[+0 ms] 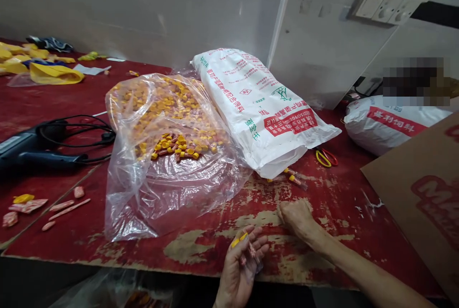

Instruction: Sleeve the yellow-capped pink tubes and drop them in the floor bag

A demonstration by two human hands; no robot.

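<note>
Small clear tubes with yellow caps [239, 240] and pinkish contents lie in my left hand [242, 262], its fingers curled loosely around them at the table's front edge. My right hand [297, 216] is closed, resting on the worn red tabletop; whatever its fingers hold is hidden. Just beyond it, a few similar capped tubes [297, 181] lie by the mouth of a white printed sack [258, 112]. To the left, a clear plastic bag [172, 193] lies open, with a heap of yellow-capped pieces [175, 145] in it.
A dark heat gun [46, 148] with its cord lies at left, near loose pink wrapper pieces [64, 206]. Scissors [325, 157] sit beside the sack. A cardboard box [412, 188] stands at right, before another white sack [387, 121]. Yellow material [53, 72] is at far left.
</note>
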